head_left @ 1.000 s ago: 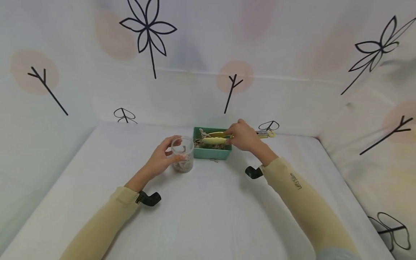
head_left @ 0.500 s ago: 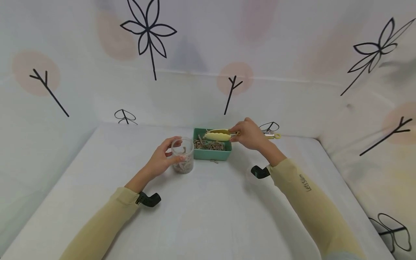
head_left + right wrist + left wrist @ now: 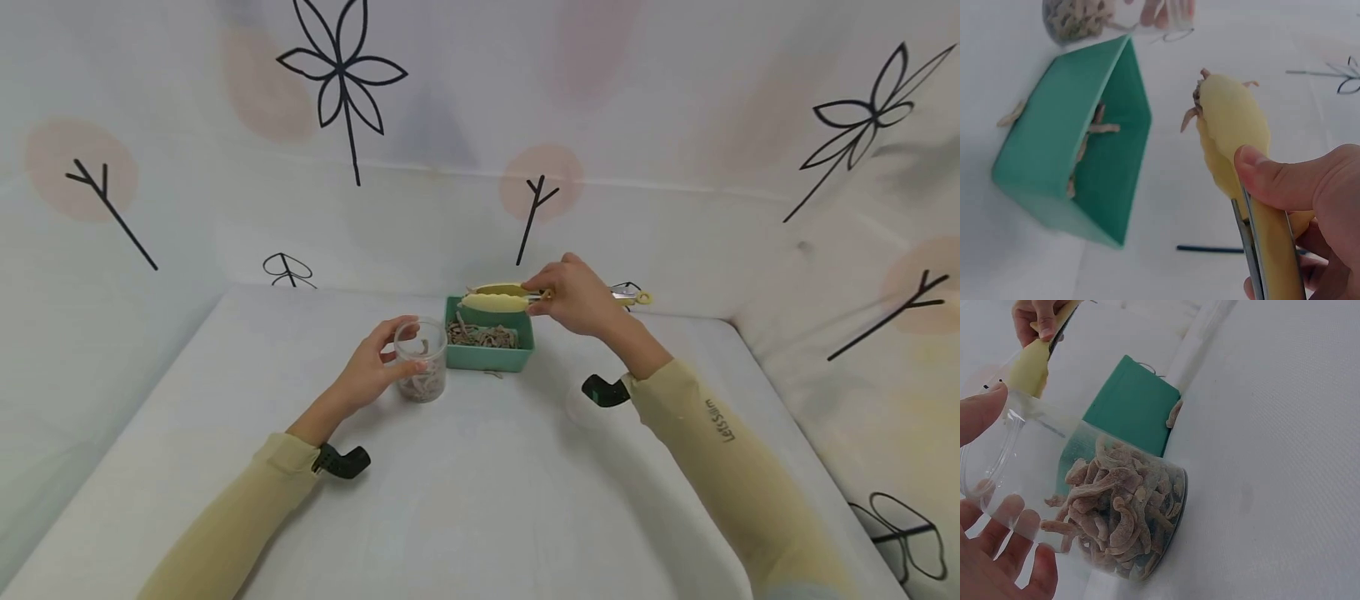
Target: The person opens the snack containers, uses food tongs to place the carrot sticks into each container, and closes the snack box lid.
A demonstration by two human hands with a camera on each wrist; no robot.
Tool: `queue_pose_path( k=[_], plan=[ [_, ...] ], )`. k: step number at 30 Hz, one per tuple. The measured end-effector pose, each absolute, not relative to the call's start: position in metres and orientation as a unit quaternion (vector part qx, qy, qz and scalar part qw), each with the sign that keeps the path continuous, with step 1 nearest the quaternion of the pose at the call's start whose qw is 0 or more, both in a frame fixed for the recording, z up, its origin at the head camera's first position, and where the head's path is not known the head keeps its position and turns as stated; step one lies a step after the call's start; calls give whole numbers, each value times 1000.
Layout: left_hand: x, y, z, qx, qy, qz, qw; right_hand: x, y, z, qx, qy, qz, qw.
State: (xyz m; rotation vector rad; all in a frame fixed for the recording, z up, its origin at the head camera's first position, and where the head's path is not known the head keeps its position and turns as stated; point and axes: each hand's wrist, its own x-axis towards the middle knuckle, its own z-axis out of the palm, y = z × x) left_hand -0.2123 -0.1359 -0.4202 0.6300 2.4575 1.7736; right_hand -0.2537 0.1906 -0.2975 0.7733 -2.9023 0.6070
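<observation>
While clamping left fingers [image 3: 1043, 572] round the clear jar [image 3: 424, 367] of brown strips [image 3: 1124, 512], grips the yellow tongs [image 3: 1235, 112] in right fingers [image 3: 1275, 184], with further strips [image 3: 1189, 119] poking out beyond the thumb, near the green box [image 3: 487, 358] between left and right fingers.

My left arm [image 3: 232, 512] and right arm [image 3: 723, 467] stretch forward, angled inward. My left hand [image 3: 367, 362] curves in a wide grip, thumb [image 3: 982, 414] opposite spread fingers [image 3: 1013, 550]. My right hand [image 3: 573, 298], held up in the air, grips firmly, its thumb pressing on top.
</observation>
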Motion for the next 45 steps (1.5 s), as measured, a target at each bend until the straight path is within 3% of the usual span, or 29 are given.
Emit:
queue_pose_path(
  k=[7,20,37,45],
  plan=[
    [-211,-137,-419,198,796,571,23,-237,165,-282,290,-935,198,39],
    [-211,-136,-419,191,797,573,30,-223,130,-291,342,-928,146,8],
    [-211,-136,-420,192,795,575,28,-228,133,-287,332,-934,133,0],
    [-212,-136,-420,194,795,575,24,-241,158,-280,291,-949,118,1]
  ],
)
